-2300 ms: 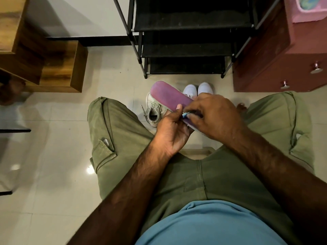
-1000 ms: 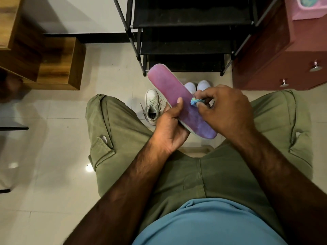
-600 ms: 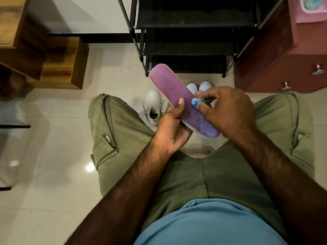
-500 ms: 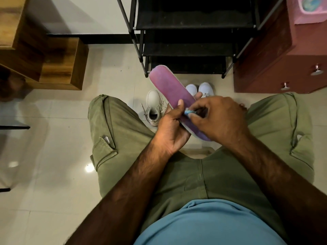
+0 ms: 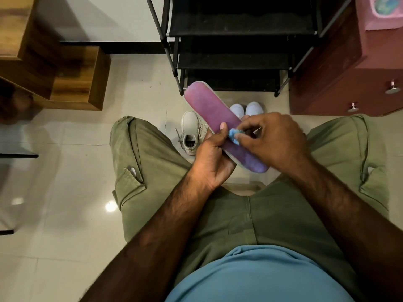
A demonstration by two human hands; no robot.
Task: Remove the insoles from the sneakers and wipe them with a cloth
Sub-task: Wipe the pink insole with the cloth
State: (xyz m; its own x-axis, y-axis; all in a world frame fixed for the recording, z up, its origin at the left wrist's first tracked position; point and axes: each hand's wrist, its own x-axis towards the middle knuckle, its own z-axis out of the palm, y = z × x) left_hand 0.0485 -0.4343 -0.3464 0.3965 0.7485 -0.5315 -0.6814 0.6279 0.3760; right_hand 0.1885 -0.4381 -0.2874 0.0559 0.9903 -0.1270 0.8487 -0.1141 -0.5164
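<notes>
A purple insole [image 5: 209, 107] with a pale edge slants over my lap, toe end up-left. My left hand [image 5: 212, 158] grips it round the middle, thumb on top. Pinched in the fingertips of my right hand [image 5: 272, 142] is a small blue cloth [image 5: 233, 134], pressed on the insole beside my left thumb. One white sneaker [image 5: 190, 132] lies on the floor with its opening toward me. The toes of another white pair [image 5: 246, 109] show past the insole.
A black shoe rack [image 5: 235, 49] stands straight ahead. A dark red cabinet [image 5: 349, 79] with knobs is at the right, wooden steps [image 5: 74, 79] at the left. Glossy floor tiles [image 5: 76, 182] lie to my left.
My right hand has rubbed the cloth back and forth along the insole. The insole tilted up from lower in my lap, and its heel end shows again below my right hand.
</notes>
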